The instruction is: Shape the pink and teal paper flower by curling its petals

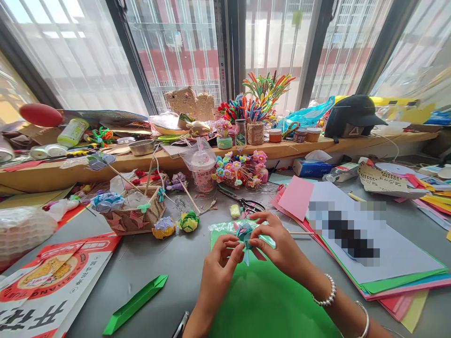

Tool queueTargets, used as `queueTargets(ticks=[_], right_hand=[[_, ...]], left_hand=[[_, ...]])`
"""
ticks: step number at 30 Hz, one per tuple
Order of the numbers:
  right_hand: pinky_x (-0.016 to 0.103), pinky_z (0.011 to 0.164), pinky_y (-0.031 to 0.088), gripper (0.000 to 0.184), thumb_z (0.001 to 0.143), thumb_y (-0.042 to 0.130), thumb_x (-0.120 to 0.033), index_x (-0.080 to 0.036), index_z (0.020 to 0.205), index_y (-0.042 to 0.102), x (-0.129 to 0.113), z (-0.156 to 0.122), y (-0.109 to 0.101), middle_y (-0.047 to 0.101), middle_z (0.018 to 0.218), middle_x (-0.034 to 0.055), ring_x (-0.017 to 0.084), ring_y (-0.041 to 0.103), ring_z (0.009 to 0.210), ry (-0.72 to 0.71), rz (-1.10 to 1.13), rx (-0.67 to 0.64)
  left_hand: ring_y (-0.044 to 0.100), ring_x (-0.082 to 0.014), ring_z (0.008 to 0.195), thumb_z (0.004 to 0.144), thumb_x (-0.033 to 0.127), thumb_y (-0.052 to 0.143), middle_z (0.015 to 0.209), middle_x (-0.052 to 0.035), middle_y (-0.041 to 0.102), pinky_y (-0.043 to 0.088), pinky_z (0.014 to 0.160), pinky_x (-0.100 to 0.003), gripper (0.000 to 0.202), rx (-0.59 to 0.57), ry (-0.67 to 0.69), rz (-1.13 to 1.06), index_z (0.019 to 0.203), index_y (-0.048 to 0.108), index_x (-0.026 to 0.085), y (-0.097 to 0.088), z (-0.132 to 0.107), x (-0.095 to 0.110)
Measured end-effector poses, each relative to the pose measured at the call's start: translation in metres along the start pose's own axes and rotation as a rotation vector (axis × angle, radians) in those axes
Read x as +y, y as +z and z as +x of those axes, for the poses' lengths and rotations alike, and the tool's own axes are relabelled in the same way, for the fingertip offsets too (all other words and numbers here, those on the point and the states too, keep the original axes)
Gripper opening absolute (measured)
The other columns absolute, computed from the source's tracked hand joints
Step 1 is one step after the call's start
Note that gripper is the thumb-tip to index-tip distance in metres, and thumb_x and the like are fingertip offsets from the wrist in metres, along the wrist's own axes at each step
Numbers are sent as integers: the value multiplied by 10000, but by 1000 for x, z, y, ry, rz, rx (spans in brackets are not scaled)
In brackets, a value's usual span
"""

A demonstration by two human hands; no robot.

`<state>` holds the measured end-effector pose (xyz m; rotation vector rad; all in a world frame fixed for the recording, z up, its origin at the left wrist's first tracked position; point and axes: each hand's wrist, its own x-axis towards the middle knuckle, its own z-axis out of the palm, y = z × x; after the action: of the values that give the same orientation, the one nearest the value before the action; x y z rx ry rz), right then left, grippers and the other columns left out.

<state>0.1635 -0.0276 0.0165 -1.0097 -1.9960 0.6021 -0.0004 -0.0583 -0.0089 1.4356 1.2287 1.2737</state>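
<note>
Between my two hands is a small folded paper flower (244,233) in teal and pink, with pointed petals hanging below it. My left hand (222,260) pinches its lower left side between thumb and fingers. From the right, my right hand (273,239) grips the flower's upper right side with thumb and forefinger. A thin wooden stick (301,233) shows to the right, passing behind my right hand; whether it joins the flower is hidden. Beneath my hands lies a green sheet (268,300). A folded green paper strip (136,305) rests on the table at left.
A decorated box (130,220) with paper flowers stands left, near a yellow-green paper flower (188,221). Black scissors (246,204) lie behind my hands. Stacked coloured paper (373,234) covers the right side. A printed paper bag (52,281) lies front left; a cluttered ledge (169,157) runs behind.
</note>
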Motion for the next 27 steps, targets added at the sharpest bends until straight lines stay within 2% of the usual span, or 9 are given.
queueTargets(ticks=[2, 5, 8, 11, 14, 17, 19, 22, 27], right_hand=[[416, 891, 397, 75, 800, 562, -183, -194, 735, 597, -1, 0, -1, 476, 1137, 70, 218, 460, 1036, -13, -8, -18], [406, 921, 377, 74, 805, 552, -168, -196, 746, 589, -2, 0, -2, 462, 1158, 68, 215, 443, 1072, -42, 19, -55], [388, 944, 364, 75, 812, 540, -160, -201, 765, 581, -5, 0, -3, 457, 1166, 63, 203, 435, 1092, -58, 78, -57], [384, 957, 352, 72, 807, 550, -169, -203, 761, 594, -7, -1, -3, 456, 1177, 58, 204, 421, 1118, -68, 109, -70], [377, 952, 357, 67, 812, 555, -228, -205, 792, 615, -7, 1, -6, 474, 1174, 63, 210, 427, 1121, -85, 143, -64], [347, 876, 420, 139, 851, 492, -282, -197, 853, 601, 2, 4, -12, 527, 1093, 77, 201, 479, 1062, -32, 111, 64], [309, 762, 469, 162, 868, 454, -268, -181, 853, 590, 13, 7, -16, 548, 1048, 85, 193, 519, 985, 50, -39, 145], [331, 812, 434, 94, 818, 532, -199, -178, 860, 613, 32, 8, -20, 595, 945, 65, 203, 535, 938, 147, -494, -42], [316, 661, 446, 107, 709, 628, -112, -170, 798, 640, 51, 5, -17, 621, 815, 61, 235, 575, 809, 187, -620, -160]], left_hand=[[607, -147, 685, 700, 400, 614, 819, -2, 535, 530, 546, -271, 325, 138, -38, -85, 905, 447, 210, -1, 5, -6], [611, -173, 813, 600, 408, 701, 988, -57, 511, 531, 639, -293, 559, 260, -66, -162, 1033, 399, 225, -2, 11, -15], [619, -230, 910, 553, 425, 736, 1144, -124, 517, 499, 773, -373, 784, 83, -125, -433, 1197, 317, 268, 1, 11, -17], [638, -254, 875, 531, 405, 761, 1134, -96, 570, 494, 767, -419, 900, -139, -164, -608, 1265, 248, 324, 4, 8, -10], [649, -248, 842, 573, 270, 765, 1056, -75, 621, 491, 771, -393, 864, -168, -254, -607, 1274, 260, 291, 2, 7, -1], [654, -255, 840, 601, 239, 749, 1033, -80, 642, 467, 816, -399, 870, -152, -294, -641, 1300, 232, 261, -2, 8, 4], [656, -262, 843, 603, 247, 747, 1022, -79, 655, 456, 839, -406, 864, -149, -305, -670, 1305, 245, 249, -3, 9, 5], [661, -264, 828, 576, 264, 762, 943, -85, 690, 449, 855, -386, 767, -160, -320, -682, 1241, 387, 193, -2, 10, 6], [662, -218, 808, 576, 281, 758, 884, -76, 714, 474, 793, -289, 440, -127, -333, -666, 978, 624, 163, -3, 10, 9]])
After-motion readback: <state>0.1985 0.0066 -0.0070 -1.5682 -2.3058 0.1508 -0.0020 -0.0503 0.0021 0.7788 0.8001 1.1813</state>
